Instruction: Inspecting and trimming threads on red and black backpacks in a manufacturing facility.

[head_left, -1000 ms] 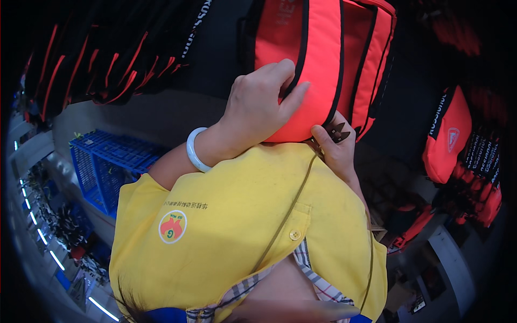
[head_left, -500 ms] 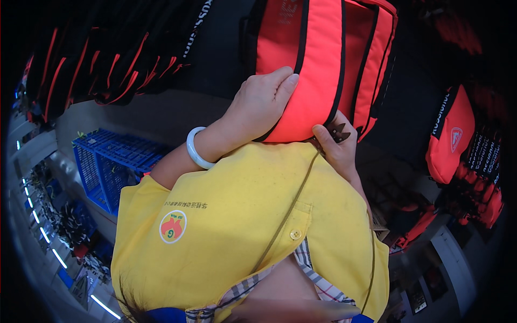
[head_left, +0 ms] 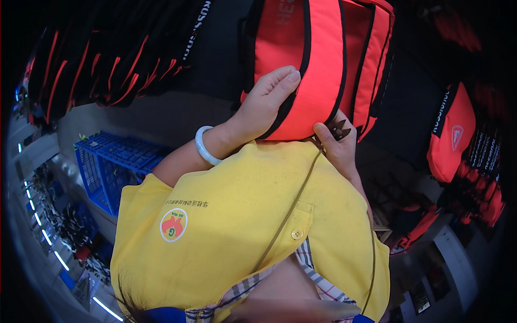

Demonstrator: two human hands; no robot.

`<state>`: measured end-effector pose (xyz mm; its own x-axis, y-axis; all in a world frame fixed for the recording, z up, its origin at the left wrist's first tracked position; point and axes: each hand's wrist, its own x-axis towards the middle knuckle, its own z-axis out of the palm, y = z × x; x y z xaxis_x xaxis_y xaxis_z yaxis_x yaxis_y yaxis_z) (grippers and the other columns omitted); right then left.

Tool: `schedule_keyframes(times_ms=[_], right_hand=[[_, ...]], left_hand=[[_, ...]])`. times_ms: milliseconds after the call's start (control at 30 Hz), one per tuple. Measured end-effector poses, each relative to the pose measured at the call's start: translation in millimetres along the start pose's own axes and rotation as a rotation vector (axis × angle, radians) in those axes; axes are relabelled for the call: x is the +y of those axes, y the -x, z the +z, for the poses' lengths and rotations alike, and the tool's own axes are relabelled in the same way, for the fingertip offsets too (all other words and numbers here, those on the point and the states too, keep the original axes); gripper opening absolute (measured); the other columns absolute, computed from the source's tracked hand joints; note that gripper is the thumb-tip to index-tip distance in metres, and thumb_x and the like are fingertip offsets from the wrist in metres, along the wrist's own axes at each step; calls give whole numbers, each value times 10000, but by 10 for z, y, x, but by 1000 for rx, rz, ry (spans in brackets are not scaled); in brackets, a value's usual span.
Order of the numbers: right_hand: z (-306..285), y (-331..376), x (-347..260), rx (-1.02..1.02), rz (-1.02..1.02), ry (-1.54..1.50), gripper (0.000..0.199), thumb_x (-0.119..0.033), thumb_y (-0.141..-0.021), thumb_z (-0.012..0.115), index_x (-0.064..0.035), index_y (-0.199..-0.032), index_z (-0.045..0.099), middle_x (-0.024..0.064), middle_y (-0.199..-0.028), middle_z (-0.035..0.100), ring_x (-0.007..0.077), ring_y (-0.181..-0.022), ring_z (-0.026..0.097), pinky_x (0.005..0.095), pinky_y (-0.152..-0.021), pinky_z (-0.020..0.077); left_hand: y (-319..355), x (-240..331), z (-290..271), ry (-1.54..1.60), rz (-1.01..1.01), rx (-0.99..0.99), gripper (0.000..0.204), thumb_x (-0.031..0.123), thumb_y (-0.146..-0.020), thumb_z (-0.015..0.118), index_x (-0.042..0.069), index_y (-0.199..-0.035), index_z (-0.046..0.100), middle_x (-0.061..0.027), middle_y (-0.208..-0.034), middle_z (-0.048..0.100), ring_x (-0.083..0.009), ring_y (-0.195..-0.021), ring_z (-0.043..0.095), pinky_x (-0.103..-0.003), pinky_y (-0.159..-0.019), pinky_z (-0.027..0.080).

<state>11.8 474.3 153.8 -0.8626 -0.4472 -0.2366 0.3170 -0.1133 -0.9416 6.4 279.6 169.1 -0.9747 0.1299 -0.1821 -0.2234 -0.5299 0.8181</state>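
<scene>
A bright red bag with black trim (head_left: 323, 59) hangs in front of me among other bags. My left hand (head_left: 264, 105), with a pale bangle (head_left: 203, 146) on its wrist, lies against the bag's front and cups its lower left side, fingers together. My right hand (head_left: 340, 146) grips the bag's bottom edge from below. A small dark clip-like piece (head_left: 339, 129) shows at its fingertips. My yellow shirt (head_left: 242, 226) fills the lower middle of the view and hides both forearms below the wrists.
Black bags with red stripes (head_left: 107, 59) hang at the upper left. More red and black bags (head_left: 455, 134) hang on the right. A blue plastic crate (head_left: 116, 161) stands at the left, beside shelves with strip lights (head_left: 43, 231).
My left hand's fingers have closed together and flattened on the bag, with the thumb drawn in. My right hand stays at the bottom edge.
</scene>
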Motion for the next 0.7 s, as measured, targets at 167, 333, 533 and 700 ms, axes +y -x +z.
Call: schedule_keyframes(times_ms=[167, 333, 533, 700], right_hand=[[-12, -6, 9, 11, 7, 6, 248, -150, -924, 657, 21, -1093, 597, 25, -937, 664, 50, -790, 586, 191, -697, 449], [-5, -18, 16, 7, 8, -6, 238, -156, -924, 659, 18, -1073, 597, 28, -938, 662, 53, -792, 588, 196, -703, 452], [21, -11, 17, 24, 30, -53, 222, -131, -927, 650, 21, -1078, 590, 31, -947, 659, 54, -810, 590, 201, -714, 461], [27, -57, 11, 18, 79, -128, 230, -97, -928, 636, 30, -1112, 578, 47, -976, 657, 67, -838, 597, 212, -733, 475]], left_hand=[[-1, 1, -20, 84, -46, 12, 251, 207, -1046, 410, 24, -1038, 581, 5, -974, 641, -43, -895, 578, -209, -819, 470], [-13, -1, -41, 242, -79, -50, 250, 200, -1038, 431, 22, -1143, 571, -25, -1081, 648, -73, -993, 599, -219, -883, 471], [27, 26, -67, 157, -183, 72, 227, 205, -1035, 433, 39, -1105, 571, -4, -1009, 646, -48, -925, 590, -200, -814, 471], [37, -5, -140, 34, -153, -11, 192, 205, -1028, 434, 60, -1027, 560, 33, -907, 610, -13, -815, 553, -160, -715, 436]])
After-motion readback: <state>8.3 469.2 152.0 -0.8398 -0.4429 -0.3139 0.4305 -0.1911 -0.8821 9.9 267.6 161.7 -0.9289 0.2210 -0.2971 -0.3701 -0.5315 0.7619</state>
